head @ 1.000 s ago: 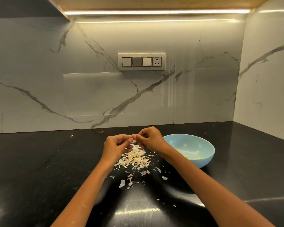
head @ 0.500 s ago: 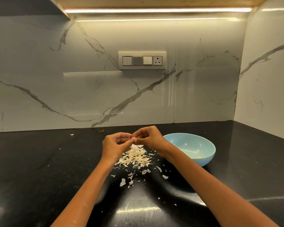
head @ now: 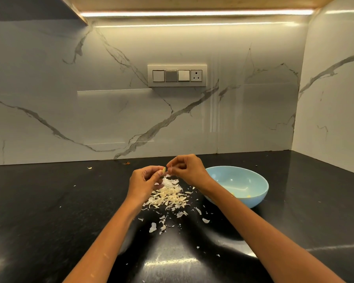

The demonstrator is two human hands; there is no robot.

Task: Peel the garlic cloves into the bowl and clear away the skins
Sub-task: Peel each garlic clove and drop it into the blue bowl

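My left hand (head: 144, 180) pinches a small pale garlic clove (head: 163, 170) at its fingertips, held above the counter. My right hand (head: 185, 170) is closed beside it, its fingertips on a thin bit of skin at the clove. Right under both hands lies a pile of garlic skins (head: 169, 196), with loose flakes scattered toward me. A light blue bowl (head: 255, 196) stands just right of my right wrist; a few yellowish peeled cloves (head: 248, 196) show inside, near its front wall.
The black glossy counter (head: 49, 211) runs to a marble backsplash, with a side wall at the right. A switch and socket panel (head: 177, 75) hangs on the backsplash. Stray skin bits (head: 89, 168) lie near the back wall at the left.
Both hands have stayed over the skin pile, working the clove. The clove's bare tip now shows between the fingertips and the right hand has lifted slightly away.
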